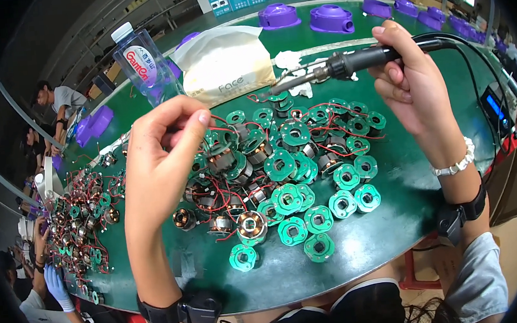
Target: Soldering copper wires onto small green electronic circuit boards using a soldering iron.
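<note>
My right hand [406, 74] grips a black soldering iron [357, 61], its tip pointing left above the pile. My left hand [169, 150] is closed in a pinch, thumb against fingers, at the pile's left side; what it holds is too small to tell. Just below those fingertips is a copper-wound motor core with a round green circuit board [220, 158], and a red wire passes close by. Several similar cores lie heaped across the table, among them a copper-wound one [252, 226] at the front. Loose-looking green circuit boards [320, 248] spread to the right and front.
Behind the pile stand a tissue pack [227, 67], crumpled white tissue [301, 90] and a plastic bottle [144, 64]. Purple housings [331, 20] line the far side. A blue-lit control box [495, 109] with black cables sits right. Co-workers and another motor heap [81, 218] are left.
</note>
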{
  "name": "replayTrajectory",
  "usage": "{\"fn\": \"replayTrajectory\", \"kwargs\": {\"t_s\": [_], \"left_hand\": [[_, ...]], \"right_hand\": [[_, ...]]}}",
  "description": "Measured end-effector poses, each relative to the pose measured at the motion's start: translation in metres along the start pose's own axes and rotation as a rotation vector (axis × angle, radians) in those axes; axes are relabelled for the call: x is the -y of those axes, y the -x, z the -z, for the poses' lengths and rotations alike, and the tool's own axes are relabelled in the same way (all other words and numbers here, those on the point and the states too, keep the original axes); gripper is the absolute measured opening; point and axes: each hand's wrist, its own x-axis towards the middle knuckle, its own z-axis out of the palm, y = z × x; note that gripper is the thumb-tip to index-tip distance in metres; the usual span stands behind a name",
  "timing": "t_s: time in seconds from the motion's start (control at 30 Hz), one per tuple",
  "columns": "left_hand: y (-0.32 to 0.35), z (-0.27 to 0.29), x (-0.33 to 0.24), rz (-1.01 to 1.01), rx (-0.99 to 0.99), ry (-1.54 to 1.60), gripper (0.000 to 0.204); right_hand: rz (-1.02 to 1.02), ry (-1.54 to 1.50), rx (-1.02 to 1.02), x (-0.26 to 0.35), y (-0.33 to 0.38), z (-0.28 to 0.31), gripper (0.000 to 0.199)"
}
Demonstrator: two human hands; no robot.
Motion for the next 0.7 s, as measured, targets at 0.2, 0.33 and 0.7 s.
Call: {"fn": "replayTrajectory", "kwargs": {"t_s": [0.2, 0.33, 0.7], "left_hand": [[-0.019, -0.007, -0.006, -0.02, -0.04, 0.038, 0.015], [-0.013, -0.006, -0.01, -0.165, 0.095, -0.086, 0.011], [0.002, -0.008, -0.015, -0.24, 0.169, -0.213, 0.006]], "right_hand": [[0.084, -0.027, -0.017, 0.008, -0.009, 0.013, 0.014], [0.08, -0.051, -0.093, 0.011, -0.013, 0.022, 0.013], [-0.022, 0.052, 0.067, 0.015, -0.001, 0.008, 0.017]]}}
